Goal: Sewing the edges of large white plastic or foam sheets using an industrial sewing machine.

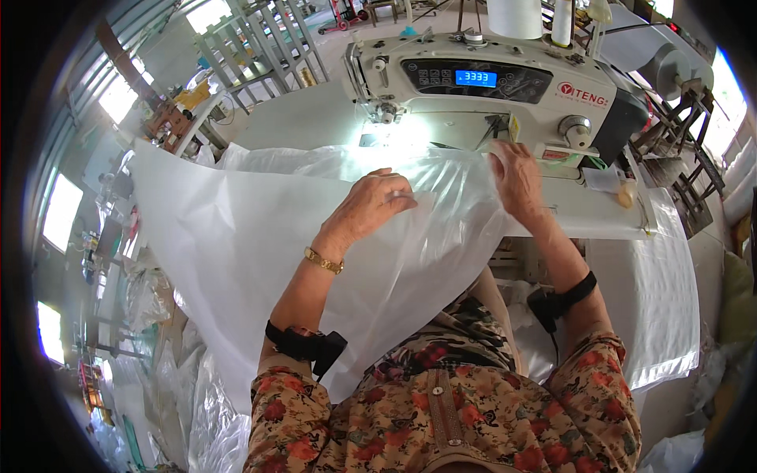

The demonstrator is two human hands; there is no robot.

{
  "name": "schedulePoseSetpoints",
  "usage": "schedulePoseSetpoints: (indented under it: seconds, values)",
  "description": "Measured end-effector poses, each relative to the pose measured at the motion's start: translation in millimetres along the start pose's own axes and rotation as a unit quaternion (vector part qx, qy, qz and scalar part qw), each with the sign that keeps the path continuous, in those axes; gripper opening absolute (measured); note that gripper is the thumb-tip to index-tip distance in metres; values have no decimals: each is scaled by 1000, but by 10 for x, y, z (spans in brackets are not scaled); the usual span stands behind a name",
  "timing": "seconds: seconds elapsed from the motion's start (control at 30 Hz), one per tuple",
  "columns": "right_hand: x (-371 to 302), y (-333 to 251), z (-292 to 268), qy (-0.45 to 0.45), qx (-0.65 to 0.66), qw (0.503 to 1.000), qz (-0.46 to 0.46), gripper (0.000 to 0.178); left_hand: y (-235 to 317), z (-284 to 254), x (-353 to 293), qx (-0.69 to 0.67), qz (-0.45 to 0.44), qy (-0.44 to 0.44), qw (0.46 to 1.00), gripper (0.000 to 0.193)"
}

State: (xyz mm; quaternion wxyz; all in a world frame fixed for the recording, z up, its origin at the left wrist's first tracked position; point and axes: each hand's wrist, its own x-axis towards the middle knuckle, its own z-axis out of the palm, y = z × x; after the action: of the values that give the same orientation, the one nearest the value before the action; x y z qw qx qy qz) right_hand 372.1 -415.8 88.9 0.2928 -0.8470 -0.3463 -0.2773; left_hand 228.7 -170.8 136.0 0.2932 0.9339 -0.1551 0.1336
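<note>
A large translucent white plastic sheet (268,229) spreads across the sewing machine's bed and hangs down over my lap. My left hand (371,206), with a gold watch on its wrist, is closed in a pinch on a fold of the sheet, in front of the needle area. Farther right, my right hand (516,180) grips the sheet's right edge, its fingertips partly hidden. The white industrial sewing machine (473,79) stands just beyond both hands. Its lamp brightly lights the spot under the needle head (386,112), where glare hides detail.
White thread cones (514,17) stand on top of the machine. Scissors-like dark tools (495,126) rest against its body. More plastic sheeting (643,292) hangs at the right, and crumpled clear plastic (221,410) lies at the lower left. A metal rack (260,47) stands behind.
</note>
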Motion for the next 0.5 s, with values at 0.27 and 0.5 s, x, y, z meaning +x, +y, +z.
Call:
schedulePoseSetpoints:
  seconds: [0.27, 0.5]
  values:
    - [-35, -26, -158, -106, 186, 963, 163, 16, 175, -141, -70, -42, -43, -14, 998, 24]
    - [9, -1184, -516, -89, 352, 930, 58, 11, 614, -207, -65, -102, 159, 190, 963, 20]
